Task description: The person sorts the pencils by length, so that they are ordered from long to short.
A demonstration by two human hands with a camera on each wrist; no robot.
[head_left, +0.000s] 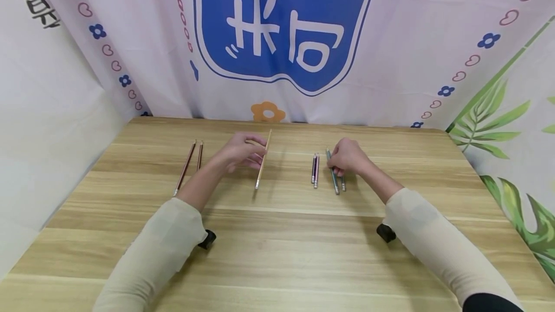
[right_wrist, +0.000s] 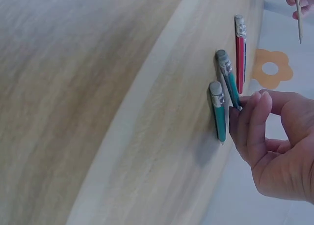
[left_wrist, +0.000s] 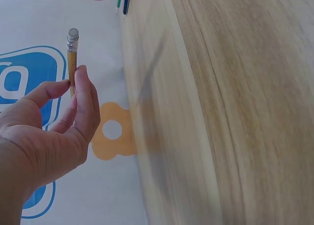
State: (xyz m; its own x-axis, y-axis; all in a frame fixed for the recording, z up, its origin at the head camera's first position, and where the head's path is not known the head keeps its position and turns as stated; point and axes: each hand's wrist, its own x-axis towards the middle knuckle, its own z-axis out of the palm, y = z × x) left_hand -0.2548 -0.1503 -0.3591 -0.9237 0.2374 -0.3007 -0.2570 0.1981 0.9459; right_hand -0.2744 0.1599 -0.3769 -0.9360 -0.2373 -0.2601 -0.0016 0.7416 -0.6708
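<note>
My left hand (head_left: 243,150) pinches a yellow pencil (head_left: 262,171) between thumb and fingers, raised over the table. Its silver-banded eraser end (left_wrist: 72,38) points up in the left wrist view. Farther right, my right hand (head_left: 347,154) pinches a green pencil (right_wrist: 229,77) with its eraser end toward me; the fingers hide its far part. Beside it a second green pencil (right_wrist: 218,114) lies on the table, partly covered by the hand in the head view. Just left of these lie a pink-red pencil (head_left: 316,172) and a dark purple pencil (head_left: 313,170), side by side.
Two dark red pencils, one longer in view (head_left: 185,168) and one partly behind the left forearm (head_left: 200,154), lie at the left of the wooden table (head_left: 277,254). A printed curtain (head_left: 390,61) hangs along the table's back edge.
</note>
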